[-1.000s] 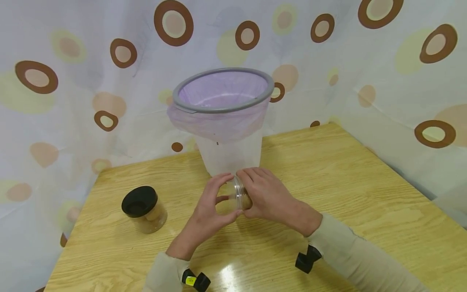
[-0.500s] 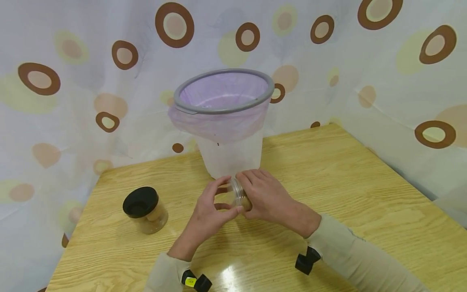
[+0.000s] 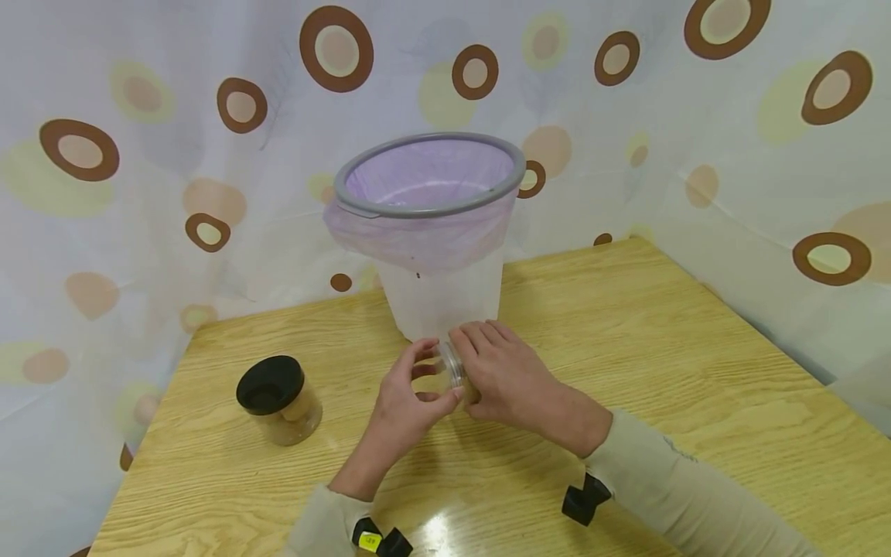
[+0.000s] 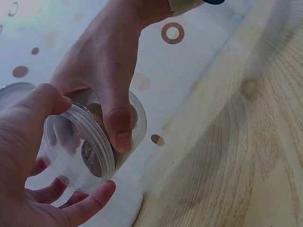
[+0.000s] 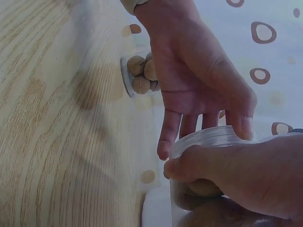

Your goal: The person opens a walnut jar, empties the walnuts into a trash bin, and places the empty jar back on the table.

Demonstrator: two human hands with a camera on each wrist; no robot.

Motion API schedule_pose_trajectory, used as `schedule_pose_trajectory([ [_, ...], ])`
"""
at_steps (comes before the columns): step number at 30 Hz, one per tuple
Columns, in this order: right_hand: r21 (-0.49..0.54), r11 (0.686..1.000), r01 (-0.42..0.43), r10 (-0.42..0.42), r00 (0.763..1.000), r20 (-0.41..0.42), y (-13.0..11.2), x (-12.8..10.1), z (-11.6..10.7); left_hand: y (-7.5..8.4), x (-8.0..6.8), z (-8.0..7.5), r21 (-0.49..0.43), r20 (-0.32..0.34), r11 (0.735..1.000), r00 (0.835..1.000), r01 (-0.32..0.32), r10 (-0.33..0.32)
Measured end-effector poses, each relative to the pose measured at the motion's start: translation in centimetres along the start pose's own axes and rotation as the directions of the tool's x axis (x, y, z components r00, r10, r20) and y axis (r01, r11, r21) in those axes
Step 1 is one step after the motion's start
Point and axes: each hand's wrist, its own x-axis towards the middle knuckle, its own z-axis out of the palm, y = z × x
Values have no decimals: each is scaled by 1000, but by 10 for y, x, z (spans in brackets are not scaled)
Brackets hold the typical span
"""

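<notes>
A clear jar (image 3: 452, 365) is held on its side in front of the bin, its ribbed rim end facing left. Inside are round brown nuts (image 4: 92, 158) that look like walnuts. My right hand (image 3: 511, 375) grips the body, the thumb lying along its side in the left wrist view. Around the ribbed rim end curl the thumb and fingers of my left hand (image 3: 404, 402), palm facing the jar's end. To the left, a second clear jar (image 3: 298, 422) with a black lid (image 3: 270, 384) stands upright; the right wrist view shows similar nuts in it.
Behind the hands stands a white bin (image 3: 442, 298) with a grey rim (image 3: 418, 210) and a purple bag liner (image 3: 431, 174). Everything is on a wooden table (image 3: 626, 348), backed by a dotted cloth (image 3: 160, 155) on the far and right sides.
My left hand has turned slightly on the jar's rim end, its wrist shifting a little to the right. The right hand keeps its grip, nearly still.
</notes>
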Motion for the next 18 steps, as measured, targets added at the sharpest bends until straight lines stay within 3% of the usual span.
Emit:
schedule_pose_trajectory([
  [6,-27,1000,-13,14,1000,10,-2,0,-2,2,0,3,-19,-18,1000,1000,13,-14],
  [11,-18,1000,-1,0,999,-32,-1,0,-1,1,-1,3,-33,-7,999,1000,-9,9],
  [14,-3,1000,3,-3,998,-55,0,-1,-1,0,-1,2,7,22,995,995,-101,100],
  [18,26,1000,-6,7,999,-52,1,-2,-1,-2,1,1,56,66,965,966,-255,251],
])
